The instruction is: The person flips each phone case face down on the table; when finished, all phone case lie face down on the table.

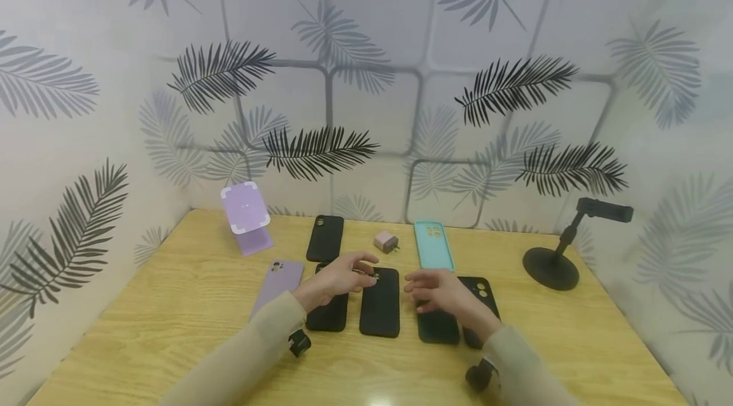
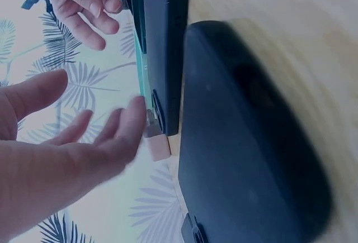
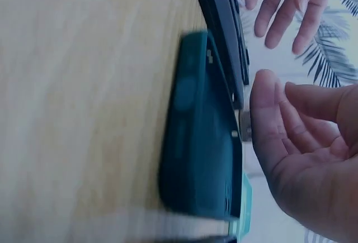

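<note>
My left hand point(image 1: 343, 275), fingers loosely bent and nothing in them, hovers over a black phone case point(image 1: 329, 317) and reaches toward a second black phone point(image 1: 380, 310) with a camera bump at the middle. My right hand point(image 1: 438, 291) is also empty, its fingers relaxed above a dark green phone case point(image 3: 190, 131), hollow side up. Part of that case is hidden under the hand in the head view. Another black case point(image 1: 483, 298) with camera holes lies partly beneath the right wrist. The two hands face each other, apart, in the left wrist view.
Behind the hands lie a black case point(image 1: 325, 239), a pink charger plug point(image 1: 386, 241) and a turquoise case point(image 1: 433, 250). A lilac case point(image 1: 280, 285) and a purple phone stand point(image 1: 246, 209) are on the left. A black stand point(image 1: 552, 266) is at the right.
</note>
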{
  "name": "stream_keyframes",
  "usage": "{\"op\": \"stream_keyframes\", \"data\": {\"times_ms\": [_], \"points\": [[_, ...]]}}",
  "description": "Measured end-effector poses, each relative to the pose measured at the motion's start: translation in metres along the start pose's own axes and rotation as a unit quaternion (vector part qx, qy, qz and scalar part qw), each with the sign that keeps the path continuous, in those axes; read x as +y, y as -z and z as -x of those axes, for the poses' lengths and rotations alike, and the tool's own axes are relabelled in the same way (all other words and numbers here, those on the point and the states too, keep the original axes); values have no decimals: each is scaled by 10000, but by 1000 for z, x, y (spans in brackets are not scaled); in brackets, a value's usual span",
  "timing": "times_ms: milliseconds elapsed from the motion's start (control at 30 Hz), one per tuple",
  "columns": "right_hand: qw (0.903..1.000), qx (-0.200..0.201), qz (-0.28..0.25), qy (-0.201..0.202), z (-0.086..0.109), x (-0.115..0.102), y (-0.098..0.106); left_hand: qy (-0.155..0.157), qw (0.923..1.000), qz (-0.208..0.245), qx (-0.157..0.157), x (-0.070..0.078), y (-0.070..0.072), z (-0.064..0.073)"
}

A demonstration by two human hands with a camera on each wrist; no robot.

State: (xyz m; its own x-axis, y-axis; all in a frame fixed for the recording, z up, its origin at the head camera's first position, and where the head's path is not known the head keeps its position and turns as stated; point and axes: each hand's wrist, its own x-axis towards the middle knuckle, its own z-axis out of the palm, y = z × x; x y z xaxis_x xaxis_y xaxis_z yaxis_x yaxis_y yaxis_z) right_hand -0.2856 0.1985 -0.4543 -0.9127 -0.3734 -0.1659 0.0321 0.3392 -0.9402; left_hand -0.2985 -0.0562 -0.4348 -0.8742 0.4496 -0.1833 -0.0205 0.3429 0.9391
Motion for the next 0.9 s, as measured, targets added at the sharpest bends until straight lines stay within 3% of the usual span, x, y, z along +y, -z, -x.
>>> {"op": "stream_keyframes", "data": {"times_ms": [233, 567, 900], "points": [[9973, 495, 421, 339, -4, 5, 20, -173, 9976, 655, -109, 8, -7, -21], [9886, 1086, 738, 733, -11, 14, 58, -375, 9971, 646, 105, 18, -32, -56], [9905, 838, 870, 662, -14, 19, 82, -155, 9876, 1459, 558, 25, -51, -84]]}}
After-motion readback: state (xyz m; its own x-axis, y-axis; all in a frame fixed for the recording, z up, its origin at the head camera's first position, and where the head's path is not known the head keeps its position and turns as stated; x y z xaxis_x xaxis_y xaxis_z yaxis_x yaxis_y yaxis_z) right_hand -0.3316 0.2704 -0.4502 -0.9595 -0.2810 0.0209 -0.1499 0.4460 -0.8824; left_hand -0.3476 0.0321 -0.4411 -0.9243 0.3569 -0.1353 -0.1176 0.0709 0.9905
